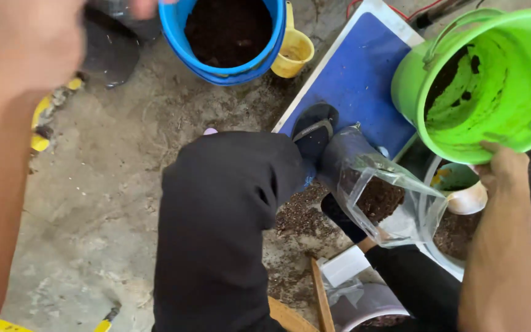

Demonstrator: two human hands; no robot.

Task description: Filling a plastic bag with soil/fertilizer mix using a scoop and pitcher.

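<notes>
My right hand (504,169) grips the lower rim of a bright green bucket (493,80), which is tipped on its side with smears of dark soil inside. Just left of it a clear plastic bag (379,197), part filled with soil, stands open against my black-trousered knee (222,215) and a sandalled foot (313,132). My left hand (23,37) is raised at the top left, blurred and very close to the camera. A dark grey object (112,46) lies beside it; whether the hand holds it is unclear.
A blue bucket (176,27) of soil stands at the top with a yellow cup (295,52) beside it. A blue board (357,74) lies under the foot. A white basin (444,261) of soil holding a white scoop (469,198) sits below the green bucket. Soil is spilled on the concrete floor (93,203).
</notes>
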